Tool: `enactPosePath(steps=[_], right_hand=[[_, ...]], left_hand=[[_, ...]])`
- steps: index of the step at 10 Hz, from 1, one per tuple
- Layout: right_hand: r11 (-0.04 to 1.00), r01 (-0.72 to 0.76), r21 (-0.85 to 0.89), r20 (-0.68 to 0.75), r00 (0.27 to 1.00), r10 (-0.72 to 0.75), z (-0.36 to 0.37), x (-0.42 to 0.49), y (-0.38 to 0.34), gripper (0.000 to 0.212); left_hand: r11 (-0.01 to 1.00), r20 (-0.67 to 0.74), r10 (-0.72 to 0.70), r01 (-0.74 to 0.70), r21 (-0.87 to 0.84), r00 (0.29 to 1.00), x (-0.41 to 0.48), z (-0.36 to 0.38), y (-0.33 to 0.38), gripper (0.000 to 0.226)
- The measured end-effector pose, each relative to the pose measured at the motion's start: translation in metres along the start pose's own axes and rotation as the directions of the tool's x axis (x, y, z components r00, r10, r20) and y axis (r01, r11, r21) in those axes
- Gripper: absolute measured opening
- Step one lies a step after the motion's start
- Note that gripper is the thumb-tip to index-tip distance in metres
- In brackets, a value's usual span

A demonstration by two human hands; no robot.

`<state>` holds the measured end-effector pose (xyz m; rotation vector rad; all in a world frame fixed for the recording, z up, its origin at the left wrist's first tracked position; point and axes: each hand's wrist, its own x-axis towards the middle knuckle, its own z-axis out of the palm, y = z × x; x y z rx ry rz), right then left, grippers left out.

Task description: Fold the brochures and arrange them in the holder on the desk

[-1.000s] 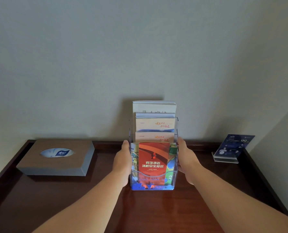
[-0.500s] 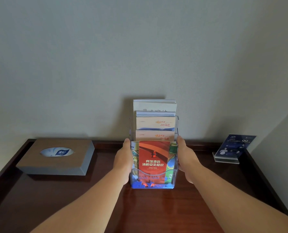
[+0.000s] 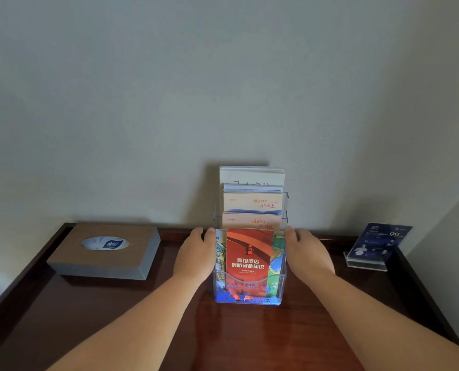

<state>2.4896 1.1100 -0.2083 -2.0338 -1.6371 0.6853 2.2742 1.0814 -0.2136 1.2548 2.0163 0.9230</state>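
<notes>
**Hands easing off the holder, right side first**

Left hand (image 3: 196,257) flat against the left wall of the clear acrylic tiered brochure holder (image 3: 249,286), fingers extended, palm touching, no wrap around anything. Right hand (image 3: 307,254) open too, fingers spread, now slightly off the right wall; half a second back sat pressed against it. Neither hand gripping.

Holder upright at centre of the dark glossy wooden desk (image 3: 249,338), back tier just off the wall at 12 o'clock. Appears nudged a touch toward 12 over the last second, though head-camera shift could explain part of that.

Contents: red-orange folded brochure with Chinese title (image 3: 248,259) in the front pocket, blue and green leaflets behind it, two cream brochures with orange script (image 3: 252,202) in the middle tiers, white stack (image 3: 251,175) at the back. All upright, none loose on the desk.

Elsewhere: brown tissue box with oval opening (image 3: 102,250) at 9 o'clock, dark blue card in a clear stand (image 3: 378,243) at 3 o'clock, both well apart from the holder.

Read: folding and loading look done; this looks like final squaring of the holder. Likely next: lift both hands clear. Risk: a drag on release skewing the light acrylic.
</notes>
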Motion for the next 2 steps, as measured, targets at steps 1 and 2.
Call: enactPosePath(steps=[1,2], right_hand=[[0.987,0.145,-0.07,-0.054,0.987,-0.149,-0.015,-0.011,-0.011,0.044],[0.932,0.324,-0.164,-0.08,0.937,-0.34,-0.033,-0.031,-0.029,0.048]], left_hand=[[0.965,-0.041,0.156,-0.144,0.219,0.987,-0.013,-0.018,0.011,0.039],[0.881,-0.011,0.31,-0.282,0.38,0.951,-0.031,-0.033,0.03,0.046]])
